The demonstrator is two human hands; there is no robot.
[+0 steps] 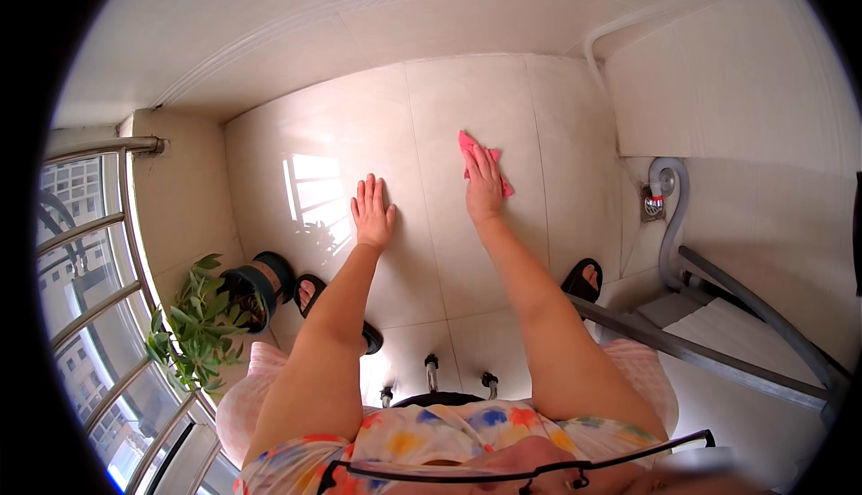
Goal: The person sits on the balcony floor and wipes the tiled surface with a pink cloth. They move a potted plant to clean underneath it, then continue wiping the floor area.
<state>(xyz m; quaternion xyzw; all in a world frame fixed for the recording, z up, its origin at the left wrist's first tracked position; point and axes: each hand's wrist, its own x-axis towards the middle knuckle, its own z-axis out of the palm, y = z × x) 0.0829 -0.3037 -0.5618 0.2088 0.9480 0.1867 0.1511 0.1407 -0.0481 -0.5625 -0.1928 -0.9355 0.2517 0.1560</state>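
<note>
My left hand [373, 213] rests palm down on the glossy beige floor tiles [471, 252], its fingers spread and nothing in it. To the right, my right hand [483, 189] lies over a crumpled pink cloth [467, 141] and presses it against the floor. Corners of the cloth stick out past the fingertips and beside the palm; the rest is hidden beneath the hand. A bright reflection of the window [316, 189] shows on the tiles left of my left hand.
A potted green plant [202, 327] stands by the barred window [87, 279] at left. At right are a floor drain [653, 207] with a grey hose [675, 239] and a metal frame [700, 350]. Black sandals [583, 281] flank my arms; chrome seat legs [432, 374] show below.
</note>
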